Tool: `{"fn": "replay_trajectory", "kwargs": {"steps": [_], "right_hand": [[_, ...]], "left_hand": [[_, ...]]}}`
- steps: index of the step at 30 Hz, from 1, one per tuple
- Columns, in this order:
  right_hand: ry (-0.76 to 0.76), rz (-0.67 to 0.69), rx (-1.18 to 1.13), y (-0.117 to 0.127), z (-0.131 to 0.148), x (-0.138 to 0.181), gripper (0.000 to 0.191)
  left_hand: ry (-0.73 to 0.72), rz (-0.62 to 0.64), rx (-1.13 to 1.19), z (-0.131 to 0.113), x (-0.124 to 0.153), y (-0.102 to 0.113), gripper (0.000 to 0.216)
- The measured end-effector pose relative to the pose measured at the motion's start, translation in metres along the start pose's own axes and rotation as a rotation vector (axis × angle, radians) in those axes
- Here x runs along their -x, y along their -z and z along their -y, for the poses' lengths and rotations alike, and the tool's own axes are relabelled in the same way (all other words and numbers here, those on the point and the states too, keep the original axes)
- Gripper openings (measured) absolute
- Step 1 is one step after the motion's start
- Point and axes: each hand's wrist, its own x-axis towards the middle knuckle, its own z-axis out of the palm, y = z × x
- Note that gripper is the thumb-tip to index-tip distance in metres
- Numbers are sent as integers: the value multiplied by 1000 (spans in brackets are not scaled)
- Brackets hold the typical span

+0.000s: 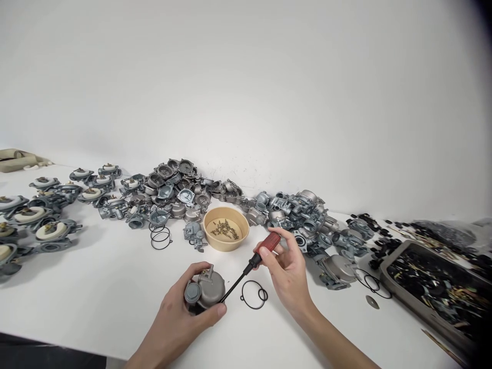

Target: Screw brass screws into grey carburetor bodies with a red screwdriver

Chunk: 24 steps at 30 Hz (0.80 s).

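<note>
My left hand (180, 315) is wrapped round a grey metal carburetor (205, 291) resting on the white table near its front edge. My right hand (286, 271) grips a screwdriver (249, 266) by its red handle. The black shaft slants down to the left, and its tip meets the right side of the carburetor. Two black rubber O-rings (253, 294), one large and one small, lie on the table between my hands. A tan bowl (226, 242) holding several small brass screws stands just behind them.
Heaps of grey carburetor bodies (180, 192) and float bowls (307, 215) run along the back of the white table (96, 287). Carburetors with white floats (46, 215) lie at the left. A grey tray (407, 256) of dark small parts stands at the right. More O-rings (160, 237) lie loose.
</note>
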Motion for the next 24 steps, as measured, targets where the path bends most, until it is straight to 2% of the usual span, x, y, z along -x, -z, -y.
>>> {"fn": "replay_trajectory", "kwargs": {"steps": [7, 14, 19, 24], "right_hand": [[110, -14, -11, 0, 8, 0, 47], [201, -117, -4, 18, 15, -12, 49], [268, -141, 46, 24, 31, -24, 49], [386, -101, 73, 17, 55, -36, 45]], "left_hand": [[23, 45, 61, 0, 0, 0, 77], [13, 51, 97, -7, 3, 0, 74], [-55, 10, 57, -5, 2, -2, 66], [-43, -36, 88, -1, 0, -5, 66]]}}
